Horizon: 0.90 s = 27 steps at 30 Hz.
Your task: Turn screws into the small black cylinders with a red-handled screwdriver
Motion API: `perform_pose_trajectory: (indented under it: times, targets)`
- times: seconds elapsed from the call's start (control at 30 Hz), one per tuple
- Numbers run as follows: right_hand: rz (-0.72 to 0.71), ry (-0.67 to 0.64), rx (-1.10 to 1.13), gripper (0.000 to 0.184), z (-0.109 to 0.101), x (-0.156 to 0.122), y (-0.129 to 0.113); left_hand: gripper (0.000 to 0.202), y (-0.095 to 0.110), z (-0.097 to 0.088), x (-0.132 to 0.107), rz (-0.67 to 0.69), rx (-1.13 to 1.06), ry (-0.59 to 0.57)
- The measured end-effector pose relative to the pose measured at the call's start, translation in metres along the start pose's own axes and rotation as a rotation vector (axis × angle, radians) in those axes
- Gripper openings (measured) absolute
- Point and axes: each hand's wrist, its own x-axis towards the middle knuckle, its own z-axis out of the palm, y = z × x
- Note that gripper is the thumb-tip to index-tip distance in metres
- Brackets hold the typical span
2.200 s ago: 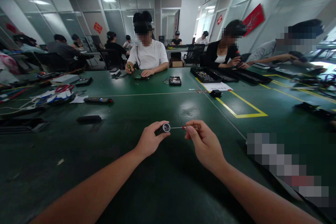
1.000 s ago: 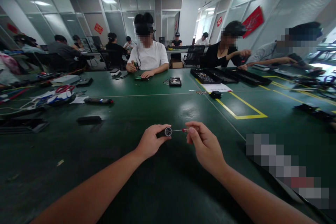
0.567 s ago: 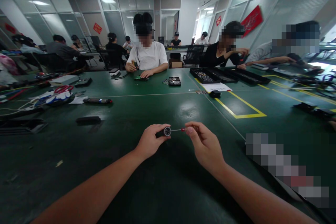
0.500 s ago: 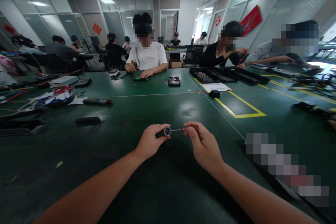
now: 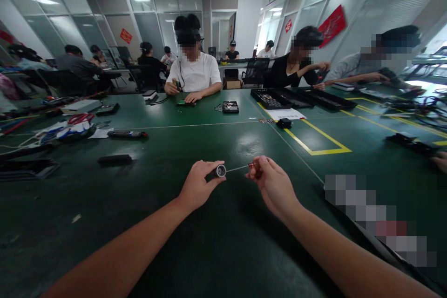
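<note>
My left hand [image 5: 197,187] is closed round a small dark cylindrical part [image 5: 219,171] whose round silvery end faces right. My right hand [image 5: 274,185] pinches the red handle of a thin screwdriver [image 5: 244,166]. Its metal shaft points left, and its tip sits at the cylinder's end face. Both hands hover just above the dark green table [image 5: 223,242], close together near the middle of the view.
On the left lie a black bar [image 5: 115,159], a dark tool [image 5: 127,134], scissors [image 5: 81,118] and cables. A yellow taped rectangle [image 5: 319,139] and black trays [image 5: 300,98] are at the right. People sit across the table, working with their own hands.
My right hand has turned and lifted slightly, so the screwdriver now slants up to the right. The left hand and cylinder have barely moved. A person opposite raised an arm earlier.
</note>
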Motion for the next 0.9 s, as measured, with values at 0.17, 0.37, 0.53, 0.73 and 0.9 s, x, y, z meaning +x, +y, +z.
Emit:
perform_pose_trajectory:
  times: [0.17, 0.37, 0.53, 0.73, 0.9]
  targets:
    - [-0.155, -0.001, -0.156, 0.031, -0.002, -0.006, 0.004, 0.04, 0.003, -0.001, -0.003, -0.03, 0.006, -0.024]
    - [-0.277, -0.049, -0.464, 0.027, -0.003, -0.014, -0.006, 0.041, 0.003, -0.001, -0.002, -0.038, 0.006, -0.018]
    - [-0.307, -0.193, -0.467, 0.023, -0.002, -0.019, -0.009, 0.039, 0.001, 0.0, -0.002, -0.035, 0.013, -0.021]
    - [-0.375, -0.125, -0.601, 0.028, -0.004, -0.023, -0.01, 0.038, 0.0, 0.002, -0.002, -0.037, 0.026, -0.07]
    - [-0.398, -0.081, -0.552, 0.023, -0.003, -0.023, -0.006, 0.04, 0.002, 0.001, -0.003, -0.03, 0.049, -0.059]
